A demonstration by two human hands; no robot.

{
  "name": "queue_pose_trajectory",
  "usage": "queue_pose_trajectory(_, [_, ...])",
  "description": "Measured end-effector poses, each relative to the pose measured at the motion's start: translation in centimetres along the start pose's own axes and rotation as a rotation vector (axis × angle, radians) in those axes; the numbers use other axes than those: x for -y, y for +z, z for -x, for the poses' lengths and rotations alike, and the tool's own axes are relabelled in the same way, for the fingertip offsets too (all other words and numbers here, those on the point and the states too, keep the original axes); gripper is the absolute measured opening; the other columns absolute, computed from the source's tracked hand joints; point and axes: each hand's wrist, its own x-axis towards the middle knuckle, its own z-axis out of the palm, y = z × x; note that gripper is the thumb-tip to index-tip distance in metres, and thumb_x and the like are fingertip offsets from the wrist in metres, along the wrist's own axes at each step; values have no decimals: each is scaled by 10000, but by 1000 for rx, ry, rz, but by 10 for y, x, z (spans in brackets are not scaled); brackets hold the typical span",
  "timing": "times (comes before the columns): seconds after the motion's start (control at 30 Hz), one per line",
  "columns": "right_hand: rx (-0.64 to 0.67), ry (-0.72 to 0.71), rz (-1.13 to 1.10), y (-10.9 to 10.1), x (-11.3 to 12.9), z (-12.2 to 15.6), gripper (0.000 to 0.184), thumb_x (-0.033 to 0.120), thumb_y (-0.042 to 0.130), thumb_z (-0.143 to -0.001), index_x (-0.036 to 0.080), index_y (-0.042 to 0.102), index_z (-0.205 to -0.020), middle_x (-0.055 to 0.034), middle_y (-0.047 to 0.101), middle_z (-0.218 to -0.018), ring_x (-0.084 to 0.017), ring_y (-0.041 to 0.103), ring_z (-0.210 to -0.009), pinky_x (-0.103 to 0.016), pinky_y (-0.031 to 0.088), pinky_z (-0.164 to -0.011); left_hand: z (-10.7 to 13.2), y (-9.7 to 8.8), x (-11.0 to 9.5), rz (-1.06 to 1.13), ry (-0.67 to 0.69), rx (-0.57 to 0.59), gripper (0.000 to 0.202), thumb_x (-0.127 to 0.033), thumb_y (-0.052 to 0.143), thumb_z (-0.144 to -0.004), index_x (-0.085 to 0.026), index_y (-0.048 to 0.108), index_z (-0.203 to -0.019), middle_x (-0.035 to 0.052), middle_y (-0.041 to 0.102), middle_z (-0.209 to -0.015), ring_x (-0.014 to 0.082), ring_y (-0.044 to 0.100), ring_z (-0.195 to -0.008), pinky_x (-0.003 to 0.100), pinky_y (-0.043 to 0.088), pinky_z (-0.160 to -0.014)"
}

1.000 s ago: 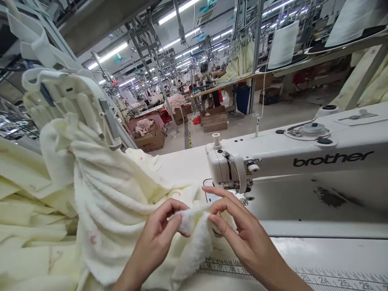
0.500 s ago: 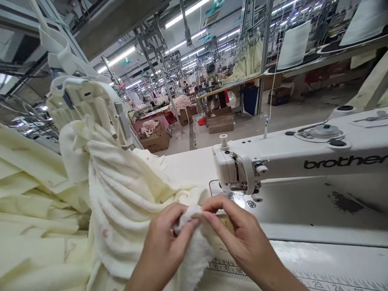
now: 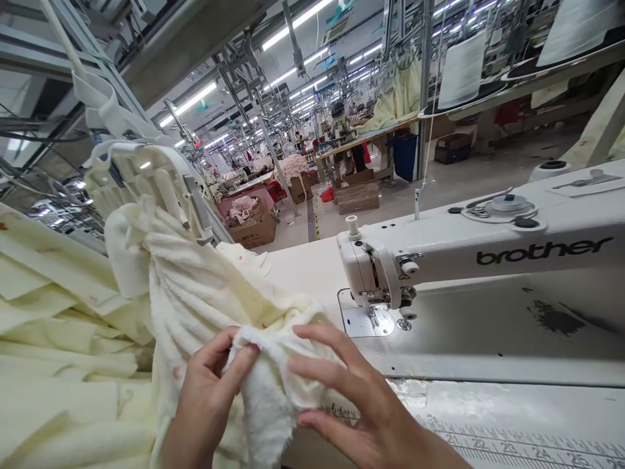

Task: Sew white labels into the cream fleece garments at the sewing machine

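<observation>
A white desk is seen in a big, busy workroom. On its right side a white sewing machine is set, with "brother" written on it in black. Along the near edge a ruler is printed with numbers. Pale yellow fluffy cloth is spread over the left part of the desk, left of the machine's needle, and its top is hung from a white plastic hanger. More yellow fabric is piled in folds at the far left. The far room is lit by long lights.

A white edge of the cloth is pinched between the thumb and fingers of the left hand. The right hand is held partly open, with its fingers spread and their tips put against the cloth; whether any of it is gripped cannot be told.

Some left fingertips are hidden by the cloth. Part of the ruler is covered by the right hand. The machine is cut off at the right, and one thread cone is cut off at the top. The far things are too small to be made out well.

On the floor, pink cloth is kept in a brown box. Farther right, another brown box and a blue bin are seen; what is inside the bin cannot be made out.
</observation>
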Motion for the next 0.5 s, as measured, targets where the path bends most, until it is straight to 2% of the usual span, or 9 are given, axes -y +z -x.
queue_pose_trajectory(0.07, [-30, -3, -6, 0, -1, -1, 94, 228, 557, -923, 244, 583, -1012, -82, 503, -1277, -216, 481, -1197, -380, 414, -1013, -1, -1, 0, 10, -7, -14, 362, -487, 746, -664, -147, 655, -748, 9, 559, -655, 126, 480, -623, 177, 414, -552])
queue_pose_trajectory(0.13, [-73, 66, -52, -4, -5, 0, 34, 193, 563, -908, 222, 568, -890, -80, 551, -1194, -204, 534, -1115, -339, 449, -959, -1, -4, 1, 6, 1, -32, 349, -484, 747, -667, -155, 654, -742, -11, 522, -622, 104, 434, -578, 171, 409, -549])
queue_pose_trajectory(0.23, [-124, 143, -158, -11, -9, 5, 89, 132, 535, -901, 220, 545, -893, -49, 592, -1080, -159, 568, -1020, -245, 470, -863, -2, -6, 3, 23, 6, -31, 340, -480, 753, -662, -162, 655, -734, -15, 524, -614, 105, 437, -588, 162, 399, -551])
queue_pose_trajectory(0.33, [-161, 177, -232, -13, -8, 9, 113, 119, 521, -900, 228, 544, -881, -16, 606, -997, -143, 574, -972, -226, 461, -837, -2, -3, 3, 46, 2, -35, 331, -459, 760, -656, -155, 654, -731, 0, 558, -647, 122, 479, -632, 163, 398, -556])
queue_pose_trajectory(0.4, [-211, 249, -286, -11, -5, 11, 86, 155, 524, -912, 231, 548, -878, -8, 608, -930, -138, 587, -901, -215, 467, -781, -2, -2, 2, 51, 2, -43, 319, -439, 766, -650, -149, 659, -730, 10, 575, -663, 131, 501, -652, 170, 414, -581])
queue_pose_trajectory(0.5, [-342, 444, -373, -7, 4, 8, 34, 270, 584, -902, 242, 565, -900, -1, 614, -861, -136, 599, -824, -204, 475, -728, -2, 1, 1, 91, -4, -47, 315, -416, 787, -621, -143, 674, -728, 17, 600, -671, 137, 526, -672, 172, 431, -608])
